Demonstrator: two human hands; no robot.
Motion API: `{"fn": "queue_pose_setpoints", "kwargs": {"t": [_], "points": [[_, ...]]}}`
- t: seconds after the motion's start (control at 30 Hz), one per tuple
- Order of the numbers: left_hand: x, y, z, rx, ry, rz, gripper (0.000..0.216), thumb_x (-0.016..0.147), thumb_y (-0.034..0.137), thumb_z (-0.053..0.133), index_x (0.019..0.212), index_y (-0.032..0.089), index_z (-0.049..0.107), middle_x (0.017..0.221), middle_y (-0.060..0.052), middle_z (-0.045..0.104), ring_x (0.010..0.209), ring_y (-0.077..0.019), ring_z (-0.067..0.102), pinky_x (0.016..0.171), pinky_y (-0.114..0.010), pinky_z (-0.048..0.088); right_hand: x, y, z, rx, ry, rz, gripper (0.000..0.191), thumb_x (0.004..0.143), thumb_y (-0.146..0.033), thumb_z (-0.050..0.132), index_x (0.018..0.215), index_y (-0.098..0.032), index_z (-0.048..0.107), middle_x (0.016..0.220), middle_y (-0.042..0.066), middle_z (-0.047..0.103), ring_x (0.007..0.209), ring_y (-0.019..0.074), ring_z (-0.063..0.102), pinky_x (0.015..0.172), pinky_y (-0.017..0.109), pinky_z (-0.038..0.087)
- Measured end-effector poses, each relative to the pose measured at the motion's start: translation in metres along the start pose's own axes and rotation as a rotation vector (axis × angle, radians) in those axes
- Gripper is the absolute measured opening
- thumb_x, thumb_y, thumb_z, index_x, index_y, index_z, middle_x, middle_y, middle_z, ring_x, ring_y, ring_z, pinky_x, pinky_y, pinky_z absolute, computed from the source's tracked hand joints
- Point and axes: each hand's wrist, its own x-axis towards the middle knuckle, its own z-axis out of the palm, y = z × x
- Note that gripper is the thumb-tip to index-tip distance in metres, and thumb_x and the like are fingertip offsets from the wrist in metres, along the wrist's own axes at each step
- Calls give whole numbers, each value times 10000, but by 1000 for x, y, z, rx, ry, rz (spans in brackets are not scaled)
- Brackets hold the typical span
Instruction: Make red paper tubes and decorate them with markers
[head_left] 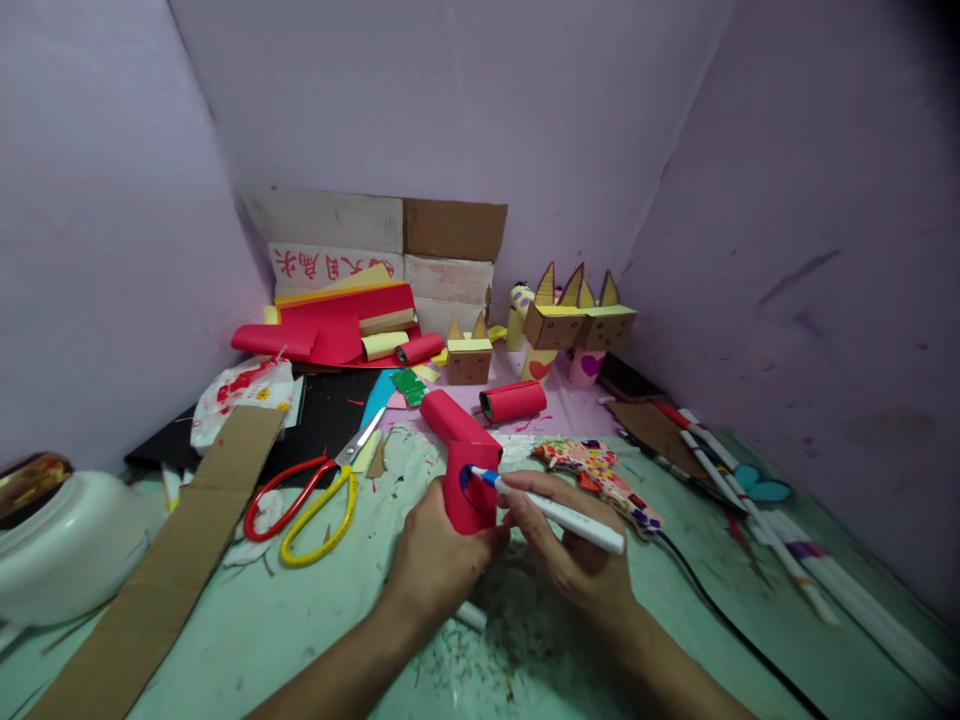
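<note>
My left hand [435, 560] grips the lower part of a red paper-covered tube figure [461, 455] that stands on the green table. My right hand [577, 555] holds a white marker [559, 512] with a blue tip, and the tip touches the side of the red figure, where a dark blue outline shows. A patterned, multicoloured paper piece [600, 470] lies just right of the figure.
Red and yellow scissors [315, 495] lie to the left, beside a long cardboard strip [169, 570]. A loose red roll [514, 401] and cardboard cat figures [577, 325] stand behind. White tubes [757, 520] and a black cable [712, 610] run along the right. A white container [67, 545] sits far left.
</note>
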Motion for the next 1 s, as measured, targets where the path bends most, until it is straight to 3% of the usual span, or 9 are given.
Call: {"fn": "queue_pose_setpoints", "kwargs": {"t": [0.47,1.0], "points": [[2,-5,-1,-26,-22,29,380,656,330,749,989,199,619,959,-74,745,906,-277,685,761,-329,518,3,-4,-4,34,42,84,100,836,-193,646,850,-173,744,659,21,750,519,124,677,516,185,550],[2,-5,1,5,-7,25,389,687,446,748,962,207,613,917,-73,751,847,-265,688,718,-313,521,2,-7,-4,57,-57,38,135,841,-172,619,810,-172,750,677,25,761,543,135,688,500,188,530]]}}
